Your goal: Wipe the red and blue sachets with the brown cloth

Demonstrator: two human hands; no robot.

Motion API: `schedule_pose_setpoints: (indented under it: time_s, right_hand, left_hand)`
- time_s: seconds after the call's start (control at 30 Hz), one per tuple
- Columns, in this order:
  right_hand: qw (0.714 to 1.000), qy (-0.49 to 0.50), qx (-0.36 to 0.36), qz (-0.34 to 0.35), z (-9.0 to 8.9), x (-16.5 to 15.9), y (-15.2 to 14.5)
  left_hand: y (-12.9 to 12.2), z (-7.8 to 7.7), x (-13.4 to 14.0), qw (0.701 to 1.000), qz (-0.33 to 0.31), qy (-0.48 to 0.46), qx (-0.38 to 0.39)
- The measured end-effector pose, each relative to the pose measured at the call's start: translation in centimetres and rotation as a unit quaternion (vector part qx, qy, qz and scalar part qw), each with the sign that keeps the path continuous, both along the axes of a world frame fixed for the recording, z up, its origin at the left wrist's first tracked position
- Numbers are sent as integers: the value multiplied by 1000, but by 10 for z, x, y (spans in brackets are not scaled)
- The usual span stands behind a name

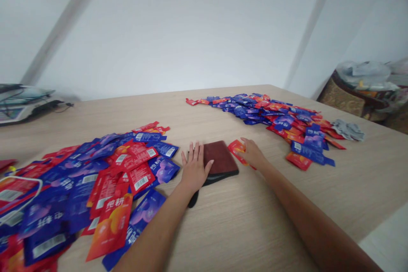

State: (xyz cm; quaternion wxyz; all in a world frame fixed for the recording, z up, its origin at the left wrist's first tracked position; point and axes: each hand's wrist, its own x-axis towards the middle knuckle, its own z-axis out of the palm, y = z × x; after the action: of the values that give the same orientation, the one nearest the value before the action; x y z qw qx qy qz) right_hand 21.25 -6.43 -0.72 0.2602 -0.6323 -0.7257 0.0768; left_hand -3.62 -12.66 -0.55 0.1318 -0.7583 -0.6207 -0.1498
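My left hand (195, 170) lies flat with its fingers spread, its right side resting on a reddish-brown flat pad (219, 159) with a black edge. A short black tab (193, 199) sticks out below that hand. Just right of the pad, my right hand (253, 154) has its fingers curled over a red-orange sachet (236, 148), which looks held at its right side. The fingertips partly hide this sachet. It lies close to the pad's upper right corner, at table level.
A heap of blue and red sachets (137, 161) spreads over the left of the table (223, 229). Another heap (255, 108) runs along the back right, with grey gloves (348, 130) at its end. Electronics with a cable (25, 104) sit far left. Plastic bags (366, 72) lie beyond the right edge.
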Motion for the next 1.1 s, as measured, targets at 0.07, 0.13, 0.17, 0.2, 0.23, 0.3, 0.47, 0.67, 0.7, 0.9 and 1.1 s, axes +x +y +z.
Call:
schedule_pose_setpoints:
  time_s: [0.07,0.13,0.17,0.2,0.23,0.3,0.47,0.67,0.7,0.9,1.1]
  right_hand:
    - [997,74,-1,-3,4,3,-1]
    - [988,154,9,7,12,4,-5]
    - [979,202,13,23,16,4,-7]
    - [965,258,16,42,22,3,-9]
    - [946,317,20,59,27,1,-12]
    - [906,415,30,78,34,-8,-16]
    - [936,332,29,111,22,-44,-24]
    - [977,-91,51,184,3,-72,-40]
    - [973,-126,40,192,4,-74,-42]
    - [972,-190,15,141,5,-75,-37]
    - [975,-214,24,52,10,-66,-27]
  left_hand:
    - [-1,1,0,1000,0,6,8]
    - [-1,1,0,1000,2,10,8]
    - [-1,1,0,1000,2,11,8]
    - [-1,1,0,1000,2,12,7]
    - [-1,1,0,1000,2,13,7]
    - [-1,1,0,1000,3,13,8]
    - [-1,0,0,1000,5,6,-9]
    - [2,-3,-3,999,-22,5,-43]
    - [2,-3,-3,999,-22,5,-43]
    - [1,-2,-2,999,-19,13,-43]
    - [1,-3,-2,999,-22,4,-43]
